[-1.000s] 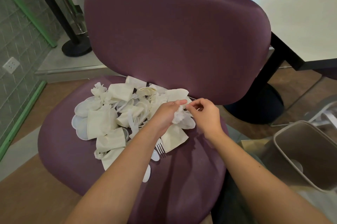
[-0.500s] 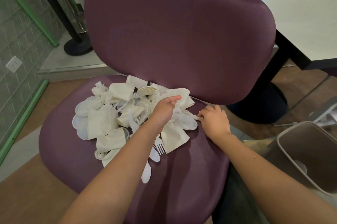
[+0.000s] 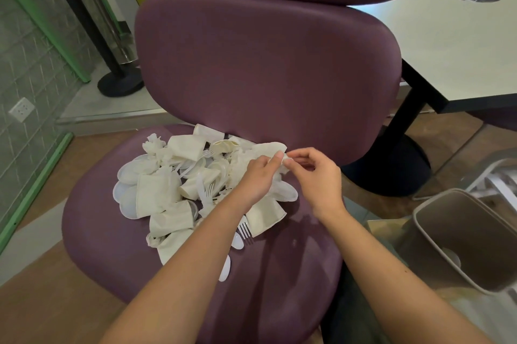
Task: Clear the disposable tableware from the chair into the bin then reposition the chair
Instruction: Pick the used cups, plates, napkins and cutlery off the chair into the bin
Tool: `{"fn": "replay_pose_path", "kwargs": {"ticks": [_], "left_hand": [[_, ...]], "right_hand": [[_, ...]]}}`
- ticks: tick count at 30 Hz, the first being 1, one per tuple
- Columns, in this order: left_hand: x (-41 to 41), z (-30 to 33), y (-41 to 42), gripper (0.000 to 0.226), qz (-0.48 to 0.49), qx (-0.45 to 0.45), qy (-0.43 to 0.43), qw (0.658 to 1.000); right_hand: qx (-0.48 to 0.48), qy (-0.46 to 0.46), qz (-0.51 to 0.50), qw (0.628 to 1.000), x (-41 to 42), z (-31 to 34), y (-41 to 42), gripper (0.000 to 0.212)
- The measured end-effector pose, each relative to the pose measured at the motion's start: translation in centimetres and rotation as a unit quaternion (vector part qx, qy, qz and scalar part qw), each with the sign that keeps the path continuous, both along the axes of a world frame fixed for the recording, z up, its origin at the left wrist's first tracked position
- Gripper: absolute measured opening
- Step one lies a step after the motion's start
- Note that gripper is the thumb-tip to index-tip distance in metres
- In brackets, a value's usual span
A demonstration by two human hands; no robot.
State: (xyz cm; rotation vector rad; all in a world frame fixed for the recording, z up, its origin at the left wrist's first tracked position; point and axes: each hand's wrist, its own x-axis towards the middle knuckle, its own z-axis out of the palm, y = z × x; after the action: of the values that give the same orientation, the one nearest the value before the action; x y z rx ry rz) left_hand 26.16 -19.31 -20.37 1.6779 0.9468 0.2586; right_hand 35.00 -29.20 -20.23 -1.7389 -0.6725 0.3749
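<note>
A heap of white disposable tableware (image 3: pixel 179 190) lies on the purple chair seat (image 3: pixel 279 273): flattened paper cups, plates, forks, spoons and crumpled napkins. My left hand (image 3: pixel 258 176) hovers over the right side of the heap, its fingers curled round white crumpled pieces. My right hand (image 3: pixel 316 176) is just to its right and pinches a small white scrap (image 3: pixel 286 160) between thumb and fingers, right where the left hand's fingertips are. A grey bin (image 3: pixel 458 240) stands open on the floor at the right of the chair.
The chair's purple backrest (image 3: pixel 265 69) rises right behind the heap. A white table (image 3: pixel 447 36) on a black pedestal base (image 3: pixel 391 167) stands at the back right. A tiled wall with a socket (image 3: pixel 21 109) is on the left, a black post base (image 3: pixel 120 86) behind.
My right hand has lifted off the seat edge and come up to meet my left hand, now pinching a white scrap. The left hand has risen slightly with its crumpled pieces.
</note>
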Motion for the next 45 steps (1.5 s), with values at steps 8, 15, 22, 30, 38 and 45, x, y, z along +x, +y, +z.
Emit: {"fn": "replay_pose_path", "kwargs": {"ticks": [8,15,22,30,38,45], "left_hand": [[3.1,1.5,-3.3,0.031,0.071,-0.306,-0.205,0.927],[7.5,0.4,-9.5,0.034,-0.049,-0.365,-0.15,0.918],[12.1,-1.8,-14.2,0.035,-0.173,-0.25,-0.061,0.951],[19.1,-5.2,-18.8,0.031,-0.17,-0.238,-0.021,0.956],[22.5,-7.7,-21.7,0.027,-0.309,-0.06,0.038,0.948],[24.6,-12.6,-21.9,0.058,-0.238,0.075,0.174,0.953]], "right_hand": [[0.021,-0.076,0.04,0.996,-0.7,-1.1,-4.7,0.028],[-0.037,-0.132,-0.12,0.983,4.3,-0.6,-10.8,0.01],[-0.016,-0.035,-0.181,0.983,8.3,-1.0,-16.7,0.014],[-0.076,-0.044,-0.183,0.979,11.5,-5.1,-22.5,0.037],[-0.169,-0.024,-0.25,0.953,15.9,-7.9,-26.0,0.012],[-0.173,0.025,-0.327,0.929,19.2,-10.0,-27.2,0.013]]}}
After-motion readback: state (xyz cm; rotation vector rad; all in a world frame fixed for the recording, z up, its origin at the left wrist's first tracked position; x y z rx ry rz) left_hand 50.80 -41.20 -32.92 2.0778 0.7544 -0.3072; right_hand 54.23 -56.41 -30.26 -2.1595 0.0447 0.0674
